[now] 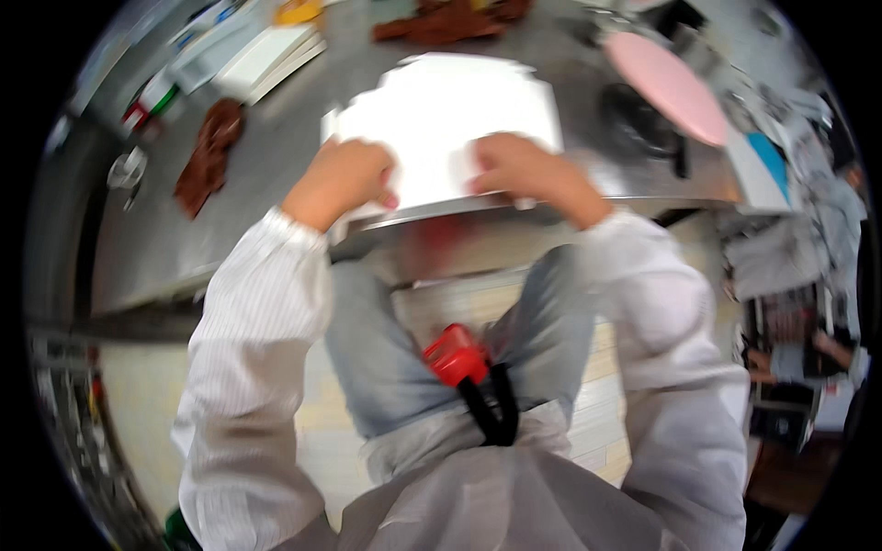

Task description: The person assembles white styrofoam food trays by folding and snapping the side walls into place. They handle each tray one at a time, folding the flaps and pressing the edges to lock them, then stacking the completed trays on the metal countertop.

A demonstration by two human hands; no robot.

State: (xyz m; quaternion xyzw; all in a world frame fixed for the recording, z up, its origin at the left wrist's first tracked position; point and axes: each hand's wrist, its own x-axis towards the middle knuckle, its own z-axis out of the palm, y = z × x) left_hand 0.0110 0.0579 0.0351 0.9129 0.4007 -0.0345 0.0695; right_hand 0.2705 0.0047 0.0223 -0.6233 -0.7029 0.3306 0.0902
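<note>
A flat white cardboard box blank [450,119] with notched edges lies at the near edge of the steel table, overexposed and slightly blurred. My left hand [347,179] is curled on its near left part, the thumb over the near edge. Opposite it, my right hand [525,170] grips the near right part, its fingers bent and partly smeared by motion. The fingertips under the cardboard are hidden. White sleeves cover both of my forearms.
A crumpled brown piece [209,158] lies left on the steel table [266,184], with more brown material [450,26] at the back. White boards [266,60] sit back left. A pink oval board [666,87] leans over a black round object [634,119] at right.
</note>
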